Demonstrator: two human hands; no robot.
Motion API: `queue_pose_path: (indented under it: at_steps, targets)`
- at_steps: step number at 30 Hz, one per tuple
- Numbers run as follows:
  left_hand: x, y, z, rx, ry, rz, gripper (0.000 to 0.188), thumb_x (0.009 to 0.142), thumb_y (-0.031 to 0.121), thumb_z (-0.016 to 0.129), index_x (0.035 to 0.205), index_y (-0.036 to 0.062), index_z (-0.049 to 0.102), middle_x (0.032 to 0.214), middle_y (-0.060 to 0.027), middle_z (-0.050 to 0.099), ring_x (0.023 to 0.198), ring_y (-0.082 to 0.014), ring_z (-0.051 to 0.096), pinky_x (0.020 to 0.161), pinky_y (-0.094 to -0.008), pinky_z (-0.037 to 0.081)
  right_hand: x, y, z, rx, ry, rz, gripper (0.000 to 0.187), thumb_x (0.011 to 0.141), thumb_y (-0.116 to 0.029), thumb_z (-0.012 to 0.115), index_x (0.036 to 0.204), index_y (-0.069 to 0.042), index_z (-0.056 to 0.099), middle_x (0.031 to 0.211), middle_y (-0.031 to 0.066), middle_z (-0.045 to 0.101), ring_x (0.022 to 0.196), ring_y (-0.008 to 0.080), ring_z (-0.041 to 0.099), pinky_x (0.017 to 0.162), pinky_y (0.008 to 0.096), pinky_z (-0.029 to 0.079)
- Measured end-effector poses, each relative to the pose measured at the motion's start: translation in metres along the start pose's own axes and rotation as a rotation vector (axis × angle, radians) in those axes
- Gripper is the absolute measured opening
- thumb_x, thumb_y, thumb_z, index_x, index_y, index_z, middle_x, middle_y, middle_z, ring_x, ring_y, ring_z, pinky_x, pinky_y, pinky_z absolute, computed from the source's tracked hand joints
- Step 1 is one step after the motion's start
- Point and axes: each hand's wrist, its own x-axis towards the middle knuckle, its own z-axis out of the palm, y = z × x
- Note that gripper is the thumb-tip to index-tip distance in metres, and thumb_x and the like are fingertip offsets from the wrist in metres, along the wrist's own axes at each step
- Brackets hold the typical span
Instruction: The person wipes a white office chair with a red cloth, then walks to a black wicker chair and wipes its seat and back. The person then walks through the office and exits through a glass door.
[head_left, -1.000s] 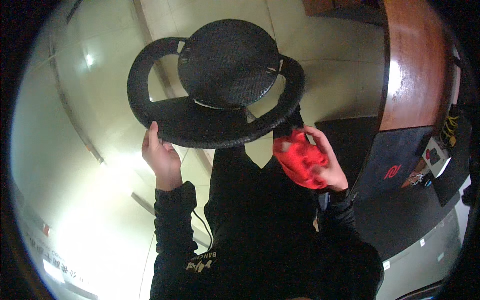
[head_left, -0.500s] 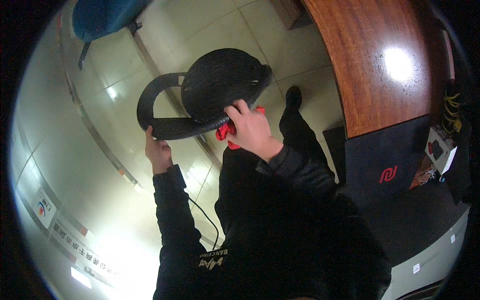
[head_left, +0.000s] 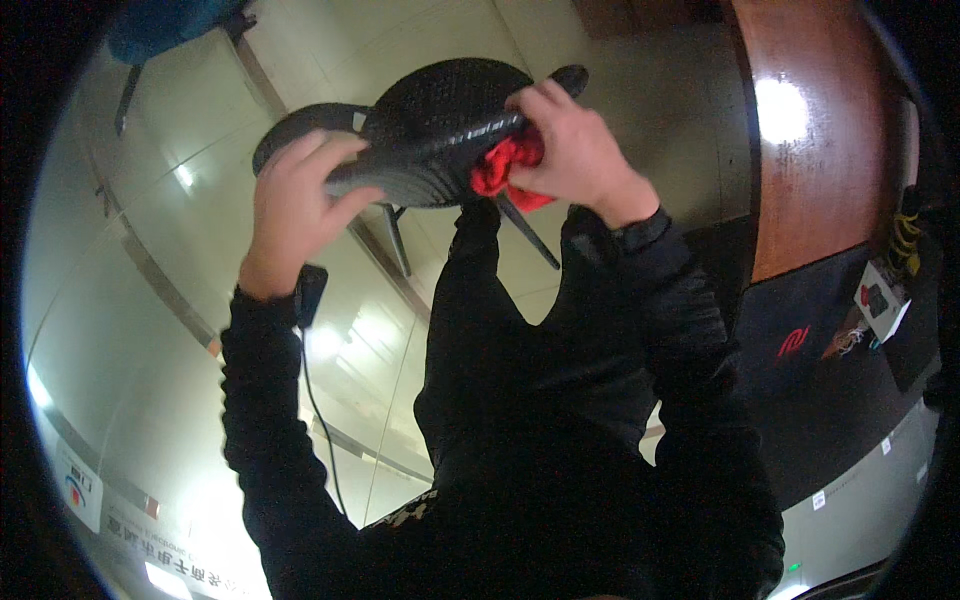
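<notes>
A black chair [head_left: 425, 170] with a rounded seat and a curved back rim stands in front of me, two of its thin legs showing below. My left hand [head_left: 295, 205] wraps round the left part of the rim, fingers over the top and thumb underneath. At the right end of the same rim, my right hand [head_left: 580, 155] holds a crumpled red cloth [head_left: 500, 170] against the edge, its fingers hooked over the top. By my left wrist hangs a small black device [head_left: 311, 293] with a thin cable running down.
A shiny brown wooden desk [head_left: 815, 190] stands to the right, with a black mat [head_left: 780, 335] at its near end. A white box [head_left: 882, 300] and yellow-black coiled cable [head_left: 905, 245] lie beyond it. A blue chair [head_left: 170, 28] is at the far left on the tiled floor.
The chair's rim has tilted and now hides more of the seat. My right hand slid with the red cloth rightward and away from me; my left hand shifted up onto the rim.
</notes>
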Motion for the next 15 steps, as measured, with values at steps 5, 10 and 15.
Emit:
queue_pose_path:
  at_steps: [5,10,15]
  targets:
    - [0.071,-0.025,0.008,-0.024,-0.263,0.055,0.032,0.091,0.032,0.080,0.092,0.0014,0.072,0.082,-0.0164,0.060,0.077,-0.0364,0.061,0.070,-0.0428,0.049,0.009,0.021,0.004,0.068,0.215,-0.027,0.073,0.069,-0.024,0.081,0.137,-0.011,0.060,0.126,0.0172,0.060,0.107,0.0422,0.067,0.094,0.0470,0.058]
    - [0.090,-0.056,0.017,-0.111,-0.187,0.177,0.032,0.094,0.027,0.077,0.084,-0.0016,0.066,0.080,-0.0177,0.056,0.075,-0.0358,0.058,0.068,-0.0430,0.047,-0.032,0.051,0.040,0.350,0.625,0.164,0.075,0.072,-0.014,0.078,0.144,-0.009,0.059,0.136,0.0188,0.058,0.117,0.0306,0.064,0.102,0.0389,0.053]
    - [0.074,-0.045,0.000,-0.045,-0.164,0.114,0.035,0.093,0.027,0.079,0.083,-0.0010,0.061,0.078,-0.0174,0.054,0.071,-0.0347,0.056,0.065,-0.0428,0.045,-0.114,0.082,0.077,0.781,0.686,0.488,0.055,0.085,-0.001,0.074,0.138,0.000,0.059,0.122,0.0105,0.066,0.110,0.0176,0.065,0.099,0.0329,0.053]
